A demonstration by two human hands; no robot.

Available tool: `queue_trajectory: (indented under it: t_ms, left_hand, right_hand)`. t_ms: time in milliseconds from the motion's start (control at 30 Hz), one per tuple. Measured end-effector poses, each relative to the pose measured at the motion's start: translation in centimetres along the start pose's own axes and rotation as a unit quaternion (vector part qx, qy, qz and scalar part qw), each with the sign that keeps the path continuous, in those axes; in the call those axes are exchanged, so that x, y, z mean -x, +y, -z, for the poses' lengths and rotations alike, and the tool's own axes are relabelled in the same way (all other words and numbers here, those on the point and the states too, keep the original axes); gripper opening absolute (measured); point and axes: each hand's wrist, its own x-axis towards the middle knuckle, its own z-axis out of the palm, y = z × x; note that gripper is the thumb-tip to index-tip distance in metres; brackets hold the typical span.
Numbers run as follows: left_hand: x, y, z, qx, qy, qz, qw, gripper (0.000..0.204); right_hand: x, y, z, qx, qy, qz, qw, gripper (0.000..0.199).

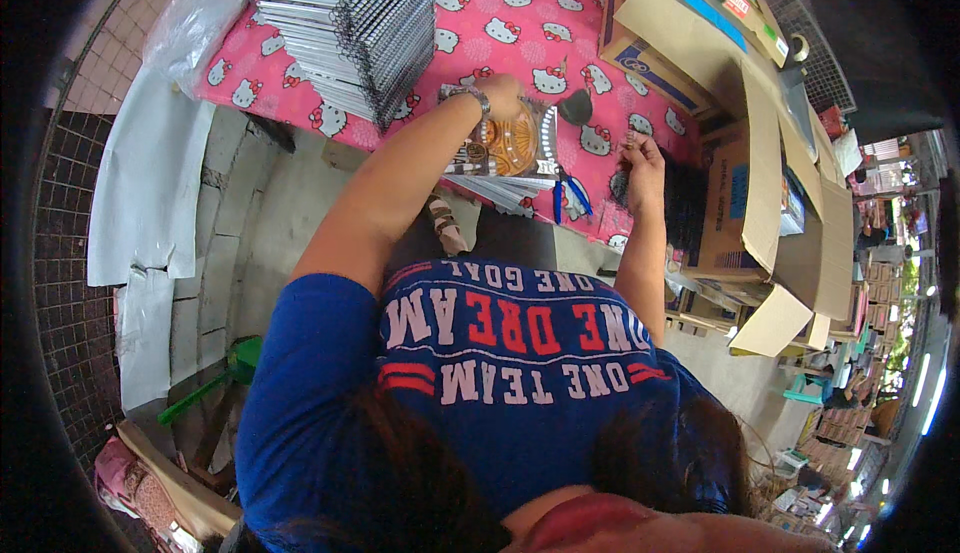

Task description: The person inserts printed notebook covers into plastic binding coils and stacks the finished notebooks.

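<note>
My left hand (500, 100) has its fingers curled at the far edge of a notebook (512, 143) with a brown and orange printed cover, which lies near the table's front edge. More loose notebooks (500, 193) show their pale edges beneath it. Over to the right, my right hand (643, 161) is raised with thumb and fingers pinched together; what they hold is too small to make out. Beside that hand lies a heap of black binding coils (682, 203). A blue-handled cutting tool (572, 197) rests between the notebook and my right hand.
A tall stack of spiral-bound notebooks (345, 43) stands at the left on the pink patterned tablecloth (505, 31). Beyond the notebook sits a dark rounded object (575, 107). Open cardboard boxes (735, 198) line the right side. Clear plastic (195, 28) hangs at the far left.
</note>
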Motion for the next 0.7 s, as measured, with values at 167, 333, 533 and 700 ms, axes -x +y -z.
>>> queue_trajectory:
  t_ms: [167,333,533,700]
  left_hand:
    - [1.4,-0.4,-0.1,0.037,0.093,-0.037,0.994,0.038]
    - [2.2,0.0,0.2,0.000,0.190,-0.109,0.976,0.037]
    - [11.0,9.3,7.9,-0.124,0.101,-0.124,0.979,0.034]
    - [11.6,8.2,3.4,-0.192,0.235,-0.202,0.931,0.028]
  right_hand:
    - [0.9,-1.0,0.0,-0.050,0.005,-0.012,0.999,0.024]
    - [1.0,-1.4,-0.2,-0.070,0.020,0.021,0.997,0.027]
    - [3.7,-3.6,-2.8,-0.110,-0.048,0.022,0.993,0.024]
    - [7.9,-3.8,-9.6,-0.087,0.039,0.131,0.987,0.056]
